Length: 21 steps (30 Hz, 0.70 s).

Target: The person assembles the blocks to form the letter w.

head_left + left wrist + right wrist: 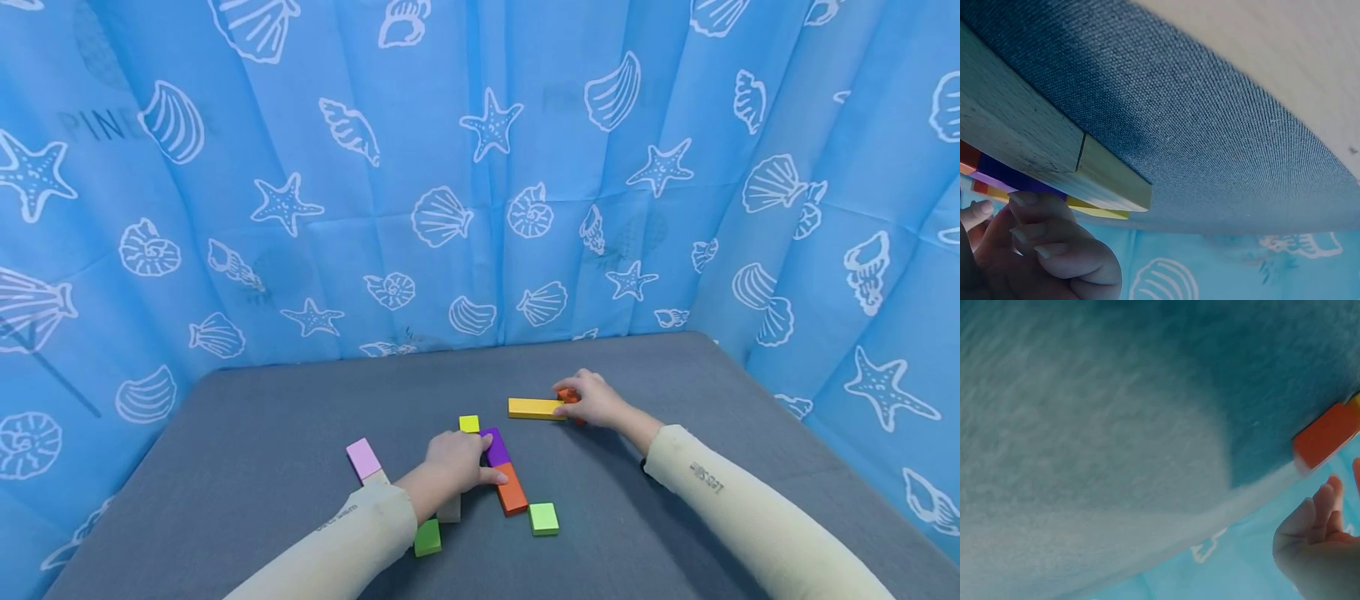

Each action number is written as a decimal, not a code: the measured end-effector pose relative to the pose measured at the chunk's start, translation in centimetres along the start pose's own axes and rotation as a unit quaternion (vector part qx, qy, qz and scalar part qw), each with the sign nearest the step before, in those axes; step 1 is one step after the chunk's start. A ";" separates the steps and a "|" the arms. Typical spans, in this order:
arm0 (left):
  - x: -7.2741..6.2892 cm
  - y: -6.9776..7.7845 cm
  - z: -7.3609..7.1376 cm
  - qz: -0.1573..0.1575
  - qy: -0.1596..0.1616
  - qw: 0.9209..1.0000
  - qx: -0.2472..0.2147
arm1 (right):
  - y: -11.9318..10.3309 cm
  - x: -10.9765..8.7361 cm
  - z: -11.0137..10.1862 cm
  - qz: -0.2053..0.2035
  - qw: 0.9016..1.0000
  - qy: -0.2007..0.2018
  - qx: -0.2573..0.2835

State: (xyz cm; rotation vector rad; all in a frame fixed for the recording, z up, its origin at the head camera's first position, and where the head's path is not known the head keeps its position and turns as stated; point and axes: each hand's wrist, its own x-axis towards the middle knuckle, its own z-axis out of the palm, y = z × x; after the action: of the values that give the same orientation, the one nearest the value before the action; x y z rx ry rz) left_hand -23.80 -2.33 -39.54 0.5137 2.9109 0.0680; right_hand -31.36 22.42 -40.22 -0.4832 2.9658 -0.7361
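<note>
In the head view my left hand [452, 463] lies over the middle group of blocks. Its forefinger is at the purple block [496, 447], its thumb at the orange block [512, 491] end to end with it. The left wrist view shows this hand's fingers [1063, 247] bent loosely beside a pale wooden block [1113, 177]. Farther right, my right hand [596, 402] pinches a red-orange block [567, 395] between thumb and fingers. That block adjoins the end of a long amber block [534, 408]. The right wrist view shows the red-orange block [1327, 435] near the fingertips.
A yellow block [468, 424] sits beyond the left hand. A pink block [363, 457] with a pale block lies left of it, a green block [427, 537] nearer me. A light green block [543, 518] is at the right. Blue curtains [491, 233] surround the grey table [300, 400].
</note>
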 end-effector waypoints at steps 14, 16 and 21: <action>0.1 0.2 -0.1 -0.004 -0.004 1.000 0.011 | 0.2 0.3 -0.3 0.017 0.999 -0.046 -0.001; 0.1 0.2 -0.1 -0.004 -0.006 1.000 0.010 | -0.1 0.1 -0.6 0.036 0.996 -0.047 0.061; 0.1 0.1 0.0 -0.008 -0.009 1.000 0.006 | -0.6 -0.8 -1.4 0.086 0.966 -0.041 0.241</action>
State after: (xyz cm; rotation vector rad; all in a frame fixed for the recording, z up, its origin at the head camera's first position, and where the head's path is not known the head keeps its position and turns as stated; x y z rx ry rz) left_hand -23.83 -2.18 -39.50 0.4913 2.8996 0.0450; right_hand -30.58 22.82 -38.74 -0.2105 2.5730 -1.3195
